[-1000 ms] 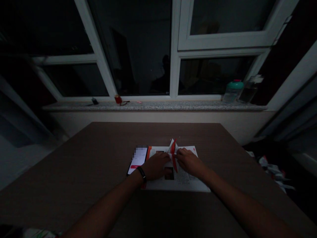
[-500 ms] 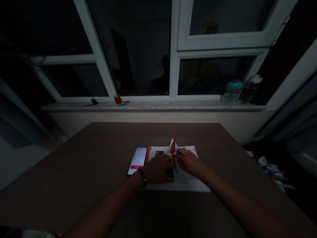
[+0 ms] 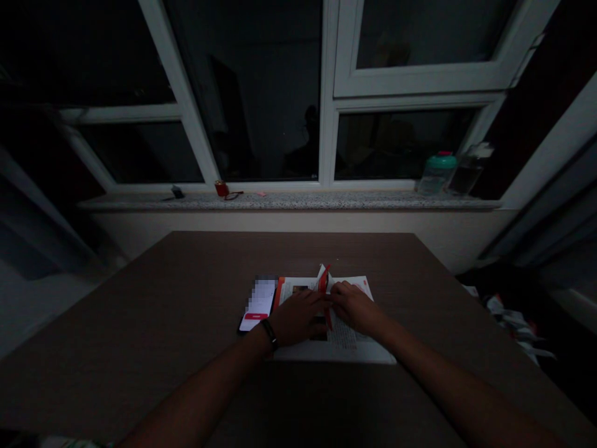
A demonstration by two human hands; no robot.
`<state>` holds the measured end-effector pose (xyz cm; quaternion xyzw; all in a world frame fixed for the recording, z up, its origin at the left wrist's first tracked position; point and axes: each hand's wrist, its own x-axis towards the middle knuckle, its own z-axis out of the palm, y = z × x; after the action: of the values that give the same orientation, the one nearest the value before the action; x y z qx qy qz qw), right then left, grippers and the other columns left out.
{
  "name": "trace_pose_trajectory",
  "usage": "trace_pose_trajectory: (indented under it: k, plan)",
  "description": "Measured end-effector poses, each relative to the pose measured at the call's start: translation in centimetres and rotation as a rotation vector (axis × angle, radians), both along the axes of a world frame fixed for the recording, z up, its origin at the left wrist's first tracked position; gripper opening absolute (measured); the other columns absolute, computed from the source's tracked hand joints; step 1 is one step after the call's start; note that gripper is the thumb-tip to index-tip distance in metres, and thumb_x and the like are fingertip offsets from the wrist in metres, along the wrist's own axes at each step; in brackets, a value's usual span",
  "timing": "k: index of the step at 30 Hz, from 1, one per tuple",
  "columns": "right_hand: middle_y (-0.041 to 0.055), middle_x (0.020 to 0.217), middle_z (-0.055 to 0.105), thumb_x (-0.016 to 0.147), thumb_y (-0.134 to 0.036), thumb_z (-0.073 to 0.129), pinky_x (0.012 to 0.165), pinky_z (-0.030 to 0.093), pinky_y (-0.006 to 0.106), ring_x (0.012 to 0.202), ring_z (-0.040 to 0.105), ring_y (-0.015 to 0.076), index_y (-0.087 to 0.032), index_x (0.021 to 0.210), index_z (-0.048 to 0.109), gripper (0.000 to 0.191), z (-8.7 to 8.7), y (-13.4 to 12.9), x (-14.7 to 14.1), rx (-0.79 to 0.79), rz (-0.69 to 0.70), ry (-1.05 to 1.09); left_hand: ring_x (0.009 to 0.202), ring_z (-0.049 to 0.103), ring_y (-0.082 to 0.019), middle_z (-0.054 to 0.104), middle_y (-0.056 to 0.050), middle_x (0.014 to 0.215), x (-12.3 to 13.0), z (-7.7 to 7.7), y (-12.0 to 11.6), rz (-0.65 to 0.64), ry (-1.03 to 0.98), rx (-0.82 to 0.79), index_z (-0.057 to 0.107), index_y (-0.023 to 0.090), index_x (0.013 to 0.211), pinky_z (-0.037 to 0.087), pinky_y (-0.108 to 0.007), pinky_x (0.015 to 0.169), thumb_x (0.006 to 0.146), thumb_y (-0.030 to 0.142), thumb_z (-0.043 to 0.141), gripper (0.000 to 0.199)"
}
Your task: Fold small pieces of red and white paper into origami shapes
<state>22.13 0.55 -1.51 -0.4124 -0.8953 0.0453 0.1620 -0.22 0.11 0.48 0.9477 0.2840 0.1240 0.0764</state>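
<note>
Printed paper (image 3: 345,342), white with text, pictures and an orange left edge, lies on the table under both hands; it may be a magazine. From its middle rises a red-and-white folded piece of paper (image 3: 323,277), its tip upright. My left hand (image 3: 301,316), with a dark band on the wrist, lies over the left part with its fingertips at the fold. Close against it, my right hand (image 3: 354,306) has its fingers bent and closed on the folded paper from the right. Both hands' fingertips meet there, partly hiding the fold. A lit phone (image 3: 258,305) lies left of the printed paper.
The brown table (image 3: 196,280) reaches toward a wall below a stone windowsill (image 3: 298,200). On the sill stand a teal-lidded bottle (image 3: 437,174), a clear bottle (image 3: 469,171), a small red item (image 3: 221,188) and a small dark item (image 3: 177,191). Crumpled papers (image 3: 515,320) lie beyond the right edge.
My left fingers have shifted up and right, closer to the right fingertips at the fold. The raised red-and-white paper looks slightly lower and narrower.
</note>
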Motion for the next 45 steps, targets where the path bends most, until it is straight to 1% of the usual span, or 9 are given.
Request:
trace_pose_trajectory:
  k: [4, 8, 15, 19, 25, 30, 35, 38, 45]
  plan:
    - [0.0071, 0.105, 0.060, 0.089, -0.010, 0.053, 0.087, 0.038, 0.035, 0.099, 0.052, 0.0218, -0.021, 0.113, 0.065, 0.029, -0.5, 0.1, 0.1, -0.031, 0.017, 0.107, 0.118, 0.051, -0.029, 0.054, -0.009, 0.133, -0.1, -0.1, 0.1, -0.022, 0.043, 0.019, 0.057, 0.023, 0.124, 0.039, -0.044, 0.099, 0.088, 0.045, 0.067, 0.043]
    - [0.0070, 0.106, 0.059, 0.084, -0.009, 0.059, 0.089, 0.040, 0.035, 0.104, 0.052, 0.0226, -0.021, 0.110, 0.064, 0.029, -1.2, 0.6, 0.5, -0.031, -0.048, 0.214, 0.117, 0.052, -0.029, 0.055, -0.010, 0.128, -0.2, 0.1, 0.1, -0.021, 0.055, 0.007, 0.060, 0.023, 0.124, 0.041, -0.043, 0.098, 0.086, 0.048, 0.068, 0.046]
    - [0.0059, 0.100, 0.060, 0.088, -0.013, 0.058, 0.086, 0.038, 0.034, 0.100, 0.052, 0.0231, -0.020, 0.095, 0.063, 0.011, -1.1, 1.5, 0.7, 0.047, -0.247, 0.154, 0.117, 0.052, -0.030, 0.054, -0.011, 0.128, -0.2, 0.4, 0.0, -0.023, 0.085, -0.016, 0.056, 0.024, 0.131, 0.044, -0.042, 0.095, 0.087, 0.049, 0.067, 0.052]
    - [0.0076, 0.102, 0.061, 0.088, -0.015, 0.059, 0.086, 0.037, 0.035, 0.100, 0.050, 0.0245, -0.019, 0.100, 0.062, 0.013, -1.1, 1.7, 0.7, 0.098, -0.299, 0.131, 0.117, 0.052, -0.030, 0.054, -0.012, 0.129, -0.2, 0.4, 0.0, -0.028, 0.086, -0.014, 0.056, 0.022, 0.132, 0.044, -0.044, 0.095, 0.088, 0.049, 0.065, 0.052]
    - [0.0073, 0.100, 0.060, 0.092, -0.020, 0.059, 0.087, 0.038, 0.035, 0.101, 0.050, 0.0239, -0.019, 0.098, 0.066, 0.010, -1.3, 1.7, 1.1, 0.090, -0.234, 0.112, 0.121, 0.052, -0.028, 0.054, -0.009, 0.133, 0.0, -0.1, 0.0, 0.021, 0.070, -0.004, 0.056, 0.023, 0.128, 0.042, -0.043, 0.099, 0.090, 0.044, 0.064, 0.044]
    - [0.0065, 0.098, 0.060, 0.091, -0.024, 0.062, 0.086, 0.038, 0.035, 0.099, 0.051, 0.0236, -0.020, 0.094, 0.066, 0.007, -1.1, 1.4, 1.3, 0.082, -0.212, 0.098, 0.124, 0.049, -0.028, 0.055, -0.010, 0.134, -0.2, -0.6, 0.3, 0.061, 0.082, 0.078, 0.058, 0.020, 0.121, 0.036, -0.045, 0.105, 0.094, 0.045, 0.059, 0.037]
    - [0.0092, 0.109, 0.058, 0.088, -0.023, 0.064, 0.089, 0.039, 0.037, 0.105, 0.049, 0.0252, -0.019, 0.109, 0.063, 0.021, -1.0, 1.2, 1.0, 0.095, -0.227, 0.122, 0.122, 0.051, -0.027, 0.057, -0.011, 0.131, -0.4, -0.7, 0.5, 0.093, 0.093, 0.096, 0.051, 0.018, 0.130, 0.037, -0.044, 0.105, 0.094, 0.047, 0.058, 0.046]
    - [0.0090, 0.108, 0.058, 0.090, -0.022, 0.061, 0.089, 0.040, 0.037, 0.104, 0.049, 0.0251, -0.019, 0.107, 0.065, 0.018, -0.7, 1.0, 0.8, 0.070, -0.183, 0.110, 0.123, 0.050, -0.028, 0.057, -0.012, 0.132, -0.3, -0.6, 0.3, 0.103, 0.097, 0.092, 0.049, 0.017, 0.133, 0.037, -0.044, 0.105, 0.093, 0.045, 0.059, 0.050]
    - [0.0086, 0.107, 0.059, 0.085, -0.014, 0.059, 0.090, 0.040, 0.037, 0.103, 0.049, 0.0240, -0.018, 0.099, 0.064, 0.015, -0.3, 0.5, 0.6, 0.015, -0.039, 0.155, 0.123, 0.048, -0.028, 0.055, -0.010, 0.131, -0.3, -0.3, 0.1, 0.168, 0.122, 0.089, 0.055, 0.019, 0.120, 0.036, -0.045, 0.105, 0.090, 0.046, 0.064, 0.041]
